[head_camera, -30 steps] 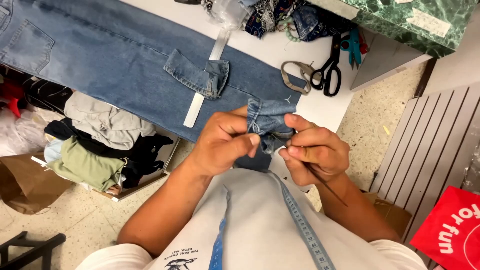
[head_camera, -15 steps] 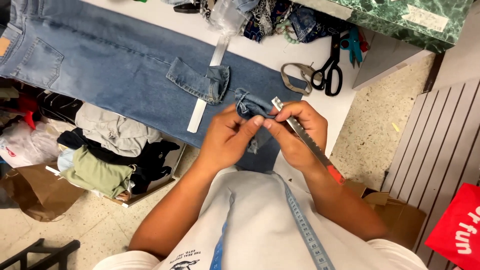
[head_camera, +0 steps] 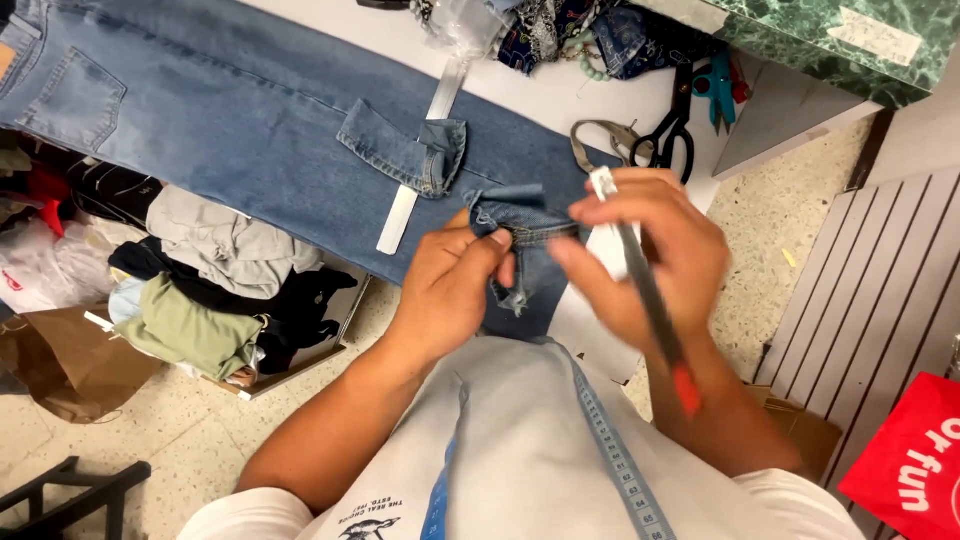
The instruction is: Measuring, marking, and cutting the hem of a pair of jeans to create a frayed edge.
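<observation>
From the head camera, the left hand (head_camera: 455,285) pinches a folded jeans hem (head_camera: 520,225) at the worktop (head_camera: 540,95) edge. The right hand (head_camera: 645,255) pinches the hem's other side, fingers closed around a slim red-tipped tool (head_camera: 650,300).

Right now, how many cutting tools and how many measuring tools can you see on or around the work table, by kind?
Black-handled scissors: 1
Teal-handled scissors: 1
Grey metal shears: 1
Flat metal ruler: 1
Blue measuring tape around the neck: 1
Slim tool with red end, in the right hand: 1
Total: 6
</observation>
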